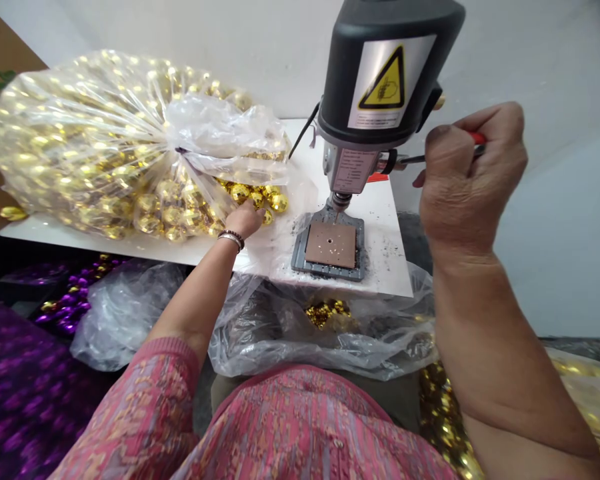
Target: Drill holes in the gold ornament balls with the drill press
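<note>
My left hand [246, 219] reaches into the mouth of a clear plastic bag [80, 110], among shiny gold faceted balls [279, 202]. Its fingertips are hidden, so whether they grip a ball does not show. My right hand [473, 173] is wrapped round the lever [414, 159] of a small black drill press [387, 127], a bit of red showing at the grip. Below the chuck [341, 200], the thin bit points down at a brown square block [331, 245] with a hole in its middle. The block sits on the grey metal base [300, 257].
Dark shavings [387, 247] litter the white table [387, 283] around the base. An open plastic bag [325, 357] with gold pieces [329, 312] hangs at the front edge. Purple shiny goods [25, 393] lie lower left. A cardboard box [15, 40] stands far left.
</note>
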Demonstrator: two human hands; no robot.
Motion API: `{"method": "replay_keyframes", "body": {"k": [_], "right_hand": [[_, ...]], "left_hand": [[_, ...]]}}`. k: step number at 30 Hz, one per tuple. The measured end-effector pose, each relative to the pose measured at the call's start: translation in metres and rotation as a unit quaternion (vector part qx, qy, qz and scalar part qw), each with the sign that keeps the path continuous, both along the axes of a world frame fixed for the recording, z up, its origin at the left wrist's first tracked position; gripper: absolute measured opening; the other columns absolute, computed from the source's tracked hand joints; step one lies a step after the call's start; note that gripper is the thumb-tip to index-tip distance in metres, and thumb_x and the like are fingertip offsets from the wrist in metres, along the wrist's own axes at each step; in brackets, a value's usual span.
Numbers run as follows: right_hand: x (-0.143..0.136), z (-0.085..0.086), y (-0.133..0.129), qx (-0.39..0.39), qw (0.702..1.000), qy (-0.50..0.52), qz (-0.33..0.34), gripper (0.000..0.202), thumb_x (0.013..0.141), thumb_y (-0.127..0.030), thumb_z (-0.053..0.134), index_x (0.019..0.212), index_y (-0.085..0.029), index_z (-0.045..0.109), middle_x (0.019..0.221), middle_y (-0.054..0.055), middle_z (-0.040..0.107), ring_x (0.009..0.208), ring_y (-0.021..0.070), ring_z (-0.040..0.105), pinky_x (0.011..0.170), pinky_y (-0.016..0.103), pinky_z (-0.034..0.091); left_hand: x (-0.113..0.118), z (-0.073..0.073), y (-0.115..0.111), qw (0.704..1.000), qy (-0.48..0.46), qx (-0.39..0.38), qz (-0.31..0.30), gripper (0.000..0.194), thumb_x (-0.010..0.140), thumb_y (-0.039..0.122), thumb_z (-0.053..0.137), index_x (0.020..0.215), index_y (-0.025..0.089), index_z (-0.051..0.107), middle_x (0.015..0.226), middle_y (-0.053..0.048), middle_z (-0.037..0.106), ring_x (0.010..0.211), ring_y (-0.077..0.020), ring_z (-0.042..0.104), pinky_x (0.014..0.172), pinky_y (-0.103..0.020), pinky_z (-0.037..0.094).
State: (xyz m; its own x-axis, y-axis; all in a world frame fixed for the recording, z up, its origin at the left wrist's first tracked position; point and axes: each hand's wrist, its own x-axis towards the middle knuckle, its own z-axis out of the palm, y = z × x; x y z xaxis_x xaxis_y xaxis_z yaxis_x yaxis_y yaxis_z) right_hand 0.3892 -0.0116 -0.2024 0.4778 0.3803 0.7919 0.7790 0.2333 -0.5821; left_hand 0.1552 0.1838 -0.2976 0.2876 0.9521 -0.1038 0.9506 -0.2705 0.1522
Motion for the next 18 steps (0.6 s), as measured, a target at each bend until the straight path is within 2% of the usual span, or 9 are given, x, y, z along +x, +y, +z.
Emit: {"method": "replay_keyframes", "body": {"k": [3, 5, 8, 11, 13, 15, 17, 18], "right_hand": [[0.000, -0.002, 0.000, 0.004, 1.000, 0.001, 0.002, 0.019, 0.096, -0.023, 0.054, 0.084, -0.018, 0.039, 0.072, -0.007, 0.036, 0.059, 0.0006, 0.038, 0.063, 0.020, 0.033], [0.000, -0.003, 0.001, 0.011, 1.000, -0.005, 0.002, 0.018, 0.096, -0.025, 0.052, 0.085, -0.018, 0.040, 0.071, -0.007, 0.036, 0.059, 0.0006, 0.038, 0.063, 0.020, 0.034], [0.000, -0.005, 0.001, 0.015, 1.000, -0.014, -0.004, 0.018, 0.097, -0.027, 0.051, 0.086, -0.018, 0.040, 0.072, -0.007, 0.038, 0.059, 0.0009, 0.040, 0.064, 0.020, 0.036], [-0.001, -0.004, 0.000, 0.014, 1.000, -0.012, -0.005, 0.018, 0.095, -0.028, 0.051, 0.085, -0.018, 0.040, 0.073, -0.007, 0.038, 0.059, 0.0007, 0.040, 0.064, 0.020, 0.036], [-0.002, -0.003, -0.001, 0.012, 1.000, -0.002, -0.004, 0.019, 0.094, -0.028, 0.052, 0.084, -0.018, 0.040, 0.072, -0.007, 0.038, 0.059, 0.0004, 0.040, 0.064, 0.019, 0.036], [-0.003, -0.002, -0.002, 0.007, 1.000, 0.004, -0.003, 0.019, 0.094, -0.028, 0.051, 0.083, -0.018, 0.039, 0.072, -0.006, 0.038, 0.058, 0.0002, 0.040, 0.063, 0.019, 0.036], [-0.004, -0.002, -0.002, 0.003, 1.000, 0.001, -0.002, 0.020, 0.095, -0.030, 0.050, 0.083, -0.018, 0.038, 0.071, -0.006, 0.038, 0.058, 0.0003, 0.041, 0.064, 0.019, 0.036], [-0.004, -0.003, -0.002, 0.004, 1.000, -0.003, -0.002, 0.021, 0.095, -0.030, 0.050, 0.083, -0.019, 0.038, 0.070, -0.007, 0.038, 0.059, 0.0005, 0.041, 0.064, 0.019, 0.036]], "left_hand": [[0.004, 0.003, 0.007, 0.998, 0.057, -0.032, -0.016, 0.058, 0.097, 0.052, 0.048, 0.130, 0.010, 0.069, 0.139, -0.026, 0.067, 0.123, -0.0390, 0.066, 0.098, -0.041, 0.052], [0.005, 0.003, 0.007, 0.995, 0.072, -0.039, -0.050, 0.061, 0.093, 0.053, 0.056, 0.139, 0.015, 0.064, 0.139, -0.023, 0.067, 0.122, -0.0375, 0.067, 0.098, -0.040, 0.052], [0.003, 0.001, -0.001, 0.991, 0.050, -0.045, -0.114, 0.065, 0.093, 0.047, 0.059, 0.153, 0.023, 0.050, 0.132, -0.016, 0.073, 0.116, -0.0338, 0.071, 0.098, -0.039, 0.051], [-0.002, -0.005, -0.014, 0.992, 0.020, -0.020, -0.121, 0.059, 0.097, 0.048, 0.055, 0.152, 0.026, 0.049, 0.130, -0.015, 0.074, 0.116, -0.0352, 0.071, 0.100, -0.042, 0.049], [-0.004, -0.010, -0.024, 0.994, -0.029, 0.009, -0.108, 0.056, 0.096, 0.049, 0.058, 0.147, 0.026, 0.053, 0.129, -0.014, 0.074, 0.118, -0.0351, 0.070, 0.102, -0.044, 0.048], [-0.006, -0.013, -0.033, 0.988, -0.123, 0.034, -0.093, 0.058, 0.092, 0.047, 0.065, 0.144, 0.024, 0.055, 0.125, -0.013, 0.074, 0.116, -0.0316, 0.069, 0.102, -0.041, 0.048], [-0.006, -0.014, -0.042, 0.963, -0.253, 0.026, -0.085, 0.062, 0.087, 0.044, 0.071, 0.142, 0.020, 0.056, 0.118, -0.012, 0.074, 0.108, -0.0262, 0.069, 0.097, -0.037, 0.050], [-0.005, -0.014, -0.046, 0.944, -0.318, -0.003, -0.089, 0.063, 0.085, 0.043, 0.072, 0.140, 0.018, 0.056, 0.115, -0.011, 0.074, 0.103, -0.0237, 0.069, 0.093, -0.035, 0.051]]}}
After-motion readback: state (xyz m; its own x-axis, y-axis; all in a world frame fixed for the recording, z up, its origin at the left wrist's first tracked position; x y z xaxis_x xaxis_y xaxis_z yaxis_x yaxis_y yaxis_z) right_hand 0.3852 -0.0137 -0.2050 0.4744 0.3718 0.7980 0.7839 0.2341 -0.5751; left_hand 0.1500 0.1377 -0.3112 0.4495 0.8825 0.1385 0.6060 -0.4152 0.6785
